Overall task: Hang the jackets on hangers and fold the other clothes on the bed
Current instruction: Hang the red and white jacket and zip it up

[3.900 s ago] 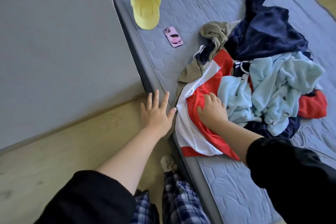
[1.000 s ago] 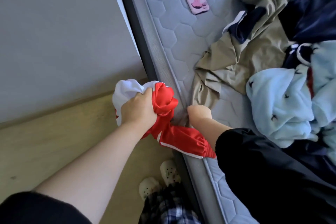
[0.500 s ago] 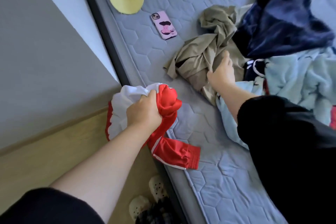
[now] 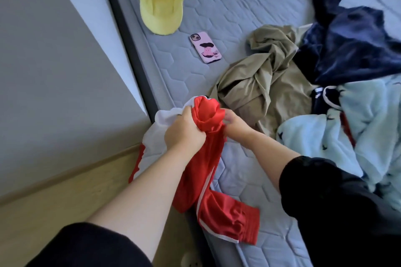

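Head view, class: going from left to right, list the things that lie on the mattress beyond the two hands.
From the left: yellow cap → pink phone → khaki garment → navy fleece garment.

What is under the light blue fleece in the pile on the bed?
A dark garment with white trim and a strip of red fabric poke out from beneath the light blue fleece. How far they extend, and anything else below, is covered.

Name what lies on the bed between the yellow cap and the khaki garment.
In the head view, a pink-cased phone lies between the yellow cap and the khaki garment.
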Tool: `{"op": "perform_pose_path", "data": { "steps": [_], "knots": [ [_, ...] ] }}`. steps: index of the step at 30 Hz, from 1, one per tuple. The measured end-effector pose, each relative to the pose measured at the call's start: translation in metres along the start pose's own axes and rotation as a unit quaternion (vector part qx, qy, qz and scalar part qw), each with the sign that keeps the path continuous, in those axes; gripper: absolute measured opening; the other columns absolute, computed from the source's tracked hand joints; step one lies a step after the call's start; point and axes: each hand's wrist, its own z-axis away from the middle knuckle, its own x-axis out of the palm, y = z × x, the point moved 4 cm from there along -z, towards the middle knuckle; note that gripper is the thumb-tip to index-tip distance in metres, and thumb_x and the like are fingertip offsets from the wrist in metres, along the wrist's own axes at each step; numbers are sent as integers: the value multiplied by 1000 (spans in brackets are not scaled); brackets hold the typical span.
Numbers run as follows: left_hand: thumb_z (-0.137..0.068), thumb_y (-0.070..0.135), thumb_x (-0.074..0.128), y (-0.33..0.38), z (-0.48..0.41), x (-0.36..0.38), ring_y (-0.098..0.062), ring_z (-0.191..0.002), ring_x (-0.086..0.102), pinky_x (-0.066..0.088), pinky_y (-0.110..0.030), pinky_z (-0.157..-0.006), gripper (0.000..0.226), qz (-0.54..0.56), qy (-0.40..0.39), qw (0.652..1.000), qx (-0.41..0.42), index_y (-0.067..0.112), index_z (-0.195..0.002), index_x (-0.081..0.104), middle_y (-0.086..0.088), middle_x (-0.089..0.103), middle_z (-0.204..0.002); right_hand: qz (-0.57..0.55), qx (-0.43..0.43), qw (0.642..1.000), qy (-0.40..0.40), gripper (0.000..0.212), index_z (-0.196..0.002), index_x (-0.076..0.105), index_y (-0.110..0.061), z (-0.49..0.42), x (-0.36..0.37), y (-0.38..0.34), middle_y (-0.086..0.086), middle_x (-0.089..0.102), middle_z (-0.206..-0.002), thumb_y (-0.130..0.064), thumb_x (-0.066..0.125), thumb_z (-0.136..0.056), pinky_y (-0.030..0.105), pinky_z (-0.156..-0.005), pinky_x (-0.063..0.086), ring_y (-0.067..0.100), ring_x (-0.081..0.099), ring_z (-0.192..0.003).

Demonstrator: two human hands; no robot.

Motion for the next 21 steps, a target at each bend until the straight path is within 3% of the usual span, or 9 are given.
{"op": "perform_pose_path", "data": {
  "steps": [1,3,6,9,12,14,17,19,21],
  "knots": [
    [-73,22,69,-8,-10,-3,-27,-90,62,42,-28,-69,45,29,-1,1000,-4,25,-113,51,4,57,-92,-68,18,993,-94,63,-131,48,-17,-5,8,-3,10,55,-114,18,36,-81,36,-78,52,18,58,-94],
    [-66,26,82,-24,-30,-15,-17,-90,61,37,-21,-70,45,96,-5,995,-3,29,-104,58,7,61,-95,-94,14,973,-211,72,-134,45,-18,-14,22,-6,15,57,-122,26,41,-77,45,-92,47,26,55,-112],
    [-57,15,90,-42,-45,-26,-13,-87,62,43,-21,-76,44,220,14,975,-3,29,-87,60,6,68,-92,-40,-46,984,-166,80,-141,37,-14,-35,39,-13,29,49,-134,26,57,-75,69,-105,27,47,46,-125],
    [-58,6,88,-53,-39,-27,-14,-83,62,44,-20,-72,44,276,60,959,0,28,-82,58,12,65,-83,-4,-81,981,-179,61,-131,50,-5,-50,57,-21,20,61,-121,23,55,-77,55,-103,42,31,59,-108],
    [-59,5,87,-62,-14,-35,-15,-86,63,47,-24,-77,49,288,108,952,-15,22,-97,61,4,68,-92,32,-66,980,-182,40,-119,60,0,-51,64,-23,20,64,-117,13,58,-82,50,-101,46,35,61,-109],
    [-61,2,86,-62,16,-44,-15,-88,63,48,-24,-80,51,311,140,940,-24,19,-101,62,1,69,-97,50,-79,985,-148,33,-115,63,2,-43,64,-28,20,69,-108,0,66,-82,48,-95,51,35,66,-102],
    [-63,-1,84,-45,60,-58,-13,-87,64,47,-19,-76,51,352,197,914,-48,18,-105,62,1,69,-98,11,-105,988,-114,18,-95,69,-3,-12,55,-46,10,72,-76,-10,68,-79,35,-71,58,22,69,-67],
    [-64,-4,82,-17,83,-72,-15,-88,66,50,-21,-78,52,386,229,893,-47,16,-108,64,-1,71,-100,-43,-122,987,-98,4,-79,67,-7,15,41,-67,5,68,-59,-11,67,-79,26,-51,54,16,65,-50],
    [-65,-6,80,20,99,-89,-18,-91,68,53,-28,-85,51,413,245,877,-24,14,-109,65,-5,72,-101,-110,-147,978,-99,5,-76,64,-9,41,20,-92,2,65,-52,-9,63,-81,21,-44,48,13,62,-44]
  ]
}}
